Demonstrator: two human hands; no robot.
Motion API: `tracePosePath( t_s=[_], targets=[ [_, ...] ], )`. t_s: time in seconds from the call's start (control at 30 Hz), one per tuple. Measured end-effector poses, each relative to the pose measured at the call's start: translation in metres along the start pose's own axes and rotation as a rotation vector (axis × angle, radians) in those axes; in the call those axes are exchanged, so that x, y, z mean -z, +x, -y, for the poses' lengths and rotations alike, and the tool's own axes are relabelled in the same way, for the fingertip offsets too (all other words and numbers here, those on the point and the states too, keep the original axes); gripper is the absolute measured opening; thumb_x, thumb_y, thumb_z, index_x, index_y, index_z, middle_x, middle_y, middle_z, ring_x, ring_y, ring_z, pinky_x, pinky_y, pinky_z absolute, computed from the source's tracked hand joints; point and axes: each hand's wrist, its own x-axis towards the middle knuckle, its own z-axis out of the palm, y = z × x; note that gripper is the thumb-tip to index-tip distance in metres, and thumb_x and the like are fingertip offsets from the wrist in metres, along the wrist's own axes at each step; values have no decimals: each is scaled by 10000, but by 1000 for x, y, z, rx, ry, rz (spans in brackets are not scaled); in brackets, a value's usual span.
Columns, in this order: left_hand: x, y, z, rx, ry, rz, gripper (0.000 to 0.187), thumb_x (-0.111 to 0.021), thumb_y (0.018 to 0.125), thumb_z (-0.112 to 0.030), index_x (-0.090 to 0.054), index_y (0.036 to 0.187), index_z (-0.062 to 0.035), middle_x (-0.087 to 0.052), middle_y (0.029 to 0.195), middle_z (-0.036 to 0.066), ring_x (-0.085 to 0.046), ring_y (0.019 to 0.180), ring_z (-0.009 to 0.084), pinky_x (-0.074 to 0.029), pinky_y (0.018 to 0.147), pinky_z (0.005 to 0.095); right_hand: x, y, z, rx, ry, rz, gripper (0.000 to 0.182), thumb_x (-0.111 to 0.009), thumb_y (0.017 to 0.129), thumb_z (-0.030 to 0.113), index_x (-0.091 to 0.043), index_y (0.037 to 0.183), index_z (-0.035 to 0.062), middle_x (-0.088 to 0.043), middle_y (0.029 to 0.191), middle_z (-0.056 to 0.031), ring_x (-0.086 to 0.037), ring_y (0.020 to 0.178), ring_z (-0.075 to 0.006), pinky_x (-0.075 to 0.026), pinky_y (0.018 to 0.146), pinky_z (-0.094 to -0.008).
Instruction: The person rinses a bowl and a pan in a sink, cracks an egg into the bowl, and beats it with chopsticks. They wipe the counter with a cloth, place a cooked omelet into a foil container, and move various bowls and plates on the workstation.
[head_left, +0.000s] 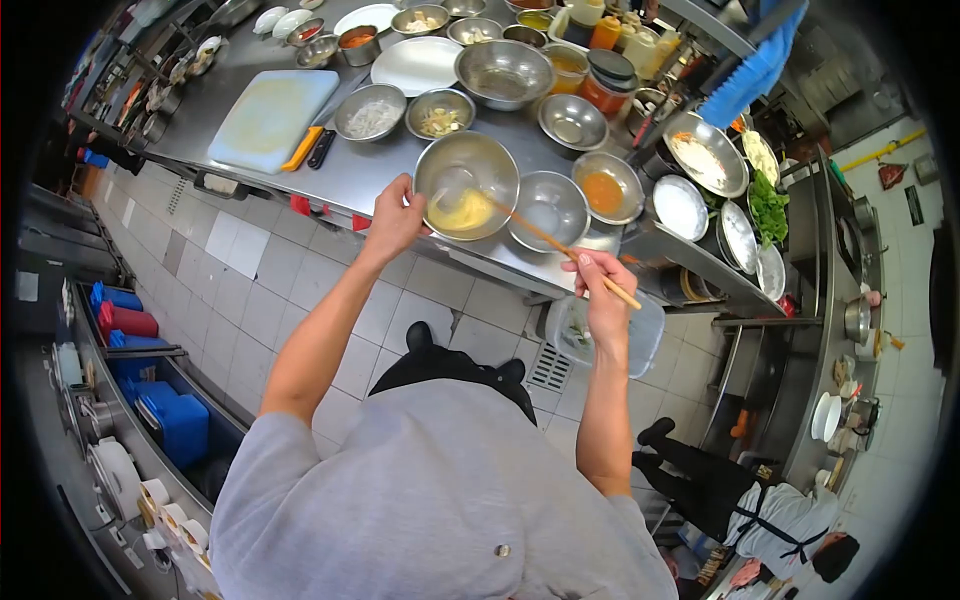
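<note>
Mixing bowl (471,153), steel, one: at the near edge of the counter (350,173), in front of the person; yellow mixture (461,212), pooled toward the near side.

Chopsticks (550,238), wooden: slanting from near right into the bowl, tips at the mixture. Whether one stick or a closed pair, cannot be told.

Left hand (396,220): narrow, fingers pinching the bowl's left rim.
Right hand (601,288): narrow, closed around the upper part of the chopsticks.

Stage, as judged: stirring or beating. A further stroke would call for a firm left pinch, a loose right wrist and tips kept low within the rim; a hard sweep could slop the mixture over the near side.

Adjacent, right: bowl of cloudy liquid (531,182), just beside; bowl of orange liquid (629,176), farther right.
Adjacent, far: bowl of pale chopped pieces (419,106); bowl of white pieces (345,108), to its left.
Left: cutting board (275,118), whitish; yellow-handled tool (302,148) and black-handled tool (321,148), side by side at its right edge.
Below, right: clear tub (646,342), contents unclear.
Apart, near right: another person (785,522), dark apron ties.
</note>
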Motion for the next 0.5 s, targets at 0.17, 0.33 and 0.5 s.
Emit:
tracePosePath(
  t_s=[0.17,0.33,0.5],
  targets=[
    [60,25,14,-50,-24,-31,186,-494,858,-77,-376,737,1,-542,651,129,-638,535,193,-516,430,309,-64,7,-23,-75,36,-1,218,-585,930,135,-673,1026,-40,-696,811,-92,-499,606,-58,-421,557,-200],
    [120,45,27,-43,-5,-18,183,-501,858,-81,-381,750,5,-541,648,135,-650,533,214,-512,428,316,-134,14,-37,-86,-49,-58,216,-584,935,138,-673,1027,-36,-702,824,-89,-501,620,-53,-430,576,-201],
    [164,62,43,-69,21,-35,184,-503,864,-88,-381,763,5,-544,647,158,-659,538,226,-506,420,323,-179,15,-49,-118,19,-13,214,-578,943,138,-668,1035,-32,-703,848,-95,-506,627,-56,-436,578,-210]
  ],
)
